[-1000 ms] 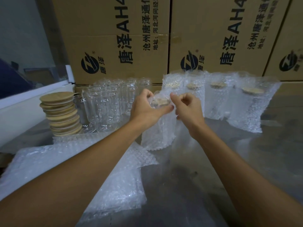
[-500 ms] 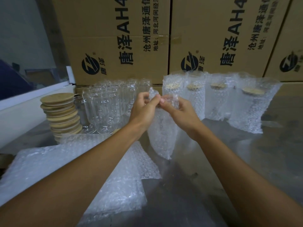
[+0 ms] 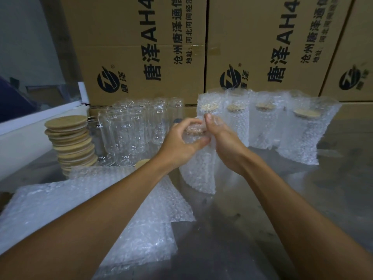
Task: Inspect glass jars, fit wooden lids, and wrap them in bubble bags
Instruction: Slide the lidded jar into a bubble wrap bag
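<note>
Both hands, left hand [image 3: 179, 142] and right hand [image 3: 224, 142], pinched the bubble bag [image 3: 198, 170] top between curled fingers, probably folding it over the wooden lid [image 3: 195, 129].

Jar glass inside bubble bag [image 3: 198, 174] blurred by wrap; lid [image 3: 195, 129] partly hidden by fingers. Cartons [image 3: 141, 47] cut off at top edge; rear bare jars [image 3: 139, 126] indistinct.

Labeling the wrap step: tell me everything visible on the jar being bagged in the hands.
The jar in its bubble bag stands upright on the grey table, in front of the row of wrapped jars. The clear bubble film hides the glass; a round wooden lid shows through the top. The left hand grips the top, and the right hand presses film against its side.
</note>
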{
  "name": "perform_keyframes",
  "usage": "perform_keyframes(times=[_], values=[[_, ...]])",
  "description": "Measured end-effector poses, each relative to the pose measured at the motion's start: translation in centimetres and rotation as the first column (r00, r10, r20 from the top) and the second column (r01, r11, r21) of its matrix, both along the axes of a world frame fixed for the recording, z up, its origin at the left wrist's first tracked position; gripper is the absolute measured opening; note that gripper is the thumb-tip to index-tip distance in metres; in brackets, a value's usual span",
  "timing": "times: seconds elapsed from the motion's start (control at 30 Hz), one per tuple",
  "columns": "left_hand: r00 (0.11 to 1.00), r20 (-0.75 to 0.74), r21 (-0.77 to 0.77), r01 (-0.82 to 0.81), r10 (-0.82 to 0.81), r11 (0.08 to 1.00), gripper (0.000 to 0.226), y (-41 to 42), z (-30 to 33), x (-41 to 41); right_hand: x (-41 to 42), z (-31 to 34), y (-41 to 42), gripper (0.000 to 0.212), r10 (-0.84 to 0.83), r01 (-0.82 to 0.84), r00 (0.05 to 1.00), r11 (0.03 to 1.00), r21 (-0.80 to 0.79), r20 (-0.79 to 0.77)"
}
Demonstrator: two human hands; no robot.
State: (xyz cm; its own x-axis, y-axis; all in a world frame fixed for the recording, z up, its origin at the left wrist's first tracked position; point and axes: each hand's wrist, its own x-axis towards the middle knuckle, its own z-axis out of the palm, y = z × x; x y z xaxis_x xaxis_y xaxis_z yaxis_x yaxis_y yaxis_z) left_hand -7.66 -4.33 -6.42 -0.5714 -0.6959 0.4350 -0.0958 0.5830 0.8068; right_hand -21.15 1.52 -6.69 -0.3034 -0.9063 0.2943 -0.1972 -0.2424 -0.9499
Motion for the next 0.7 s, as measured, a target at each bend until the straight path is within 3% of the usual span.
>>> perform_keyframes(times=[0.1,0.27,0.4,0.57,0.7], values=[[0.997,-0.068,0.08,-0.039,0.045,0.996,0.03,0.3,0.3,-0.4,-0.6,-0.9,0.2,0.091,0.078,-0.075,0.994,0.996,0.051,-0.076],[0.989,-0.143,0.241,-0.011,0.047,0.97,0.024,-0.1,0.7,-0.4,-2.4,-4.1,0.7,0.086,0.23,-0.19,0.955,0.959,0.209,-0.188],[0.99,-0.143,0.256,0.021,0.017,0.967,0.03,-0.6,0.9,-0.6,-2.3,-7.4,-0.4,0.083,0.049,-0.01,0.973,0.985,0.173,-0.226],[0.983,-0.181,0.194,0.073,-0.038,0.978,0.048,-0.6,0.2,-0.9,-2.5,-8.4,-1.1,0.096,-0.049,0.066,0.979,0.995,0.08,-0.197],[0.999,-0.032,0.122,0.005,-0.001,0.992,0.054,-0.5,-0.5,-1.1,-3.5,-8.7,-0.7,0.088,-0.234,0.238,0.962,0.971,0.013,-0.143]])
